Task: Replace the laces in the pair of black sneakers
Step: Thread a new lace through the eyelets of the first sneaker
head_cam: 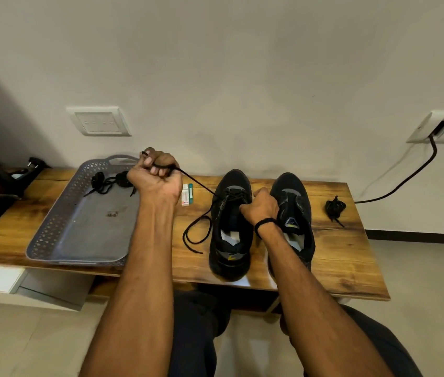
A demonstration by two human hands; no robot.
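Head view: the laced sneaker (230, 238) and the second sneaker (295, 195) stand side by side on the wooden table (337, 254), long axes toward the wall, toes pointing away from the person. The left hand (158, 176) grips the taut lace (196, 182); the right hand (260, 206) holds the laced sneaker's upper with curled fingers.

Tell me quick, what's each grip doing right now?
Left grip: closed on the lace, pulling it taut.
Right grip: closed on the laced sneaker at its eyelets.
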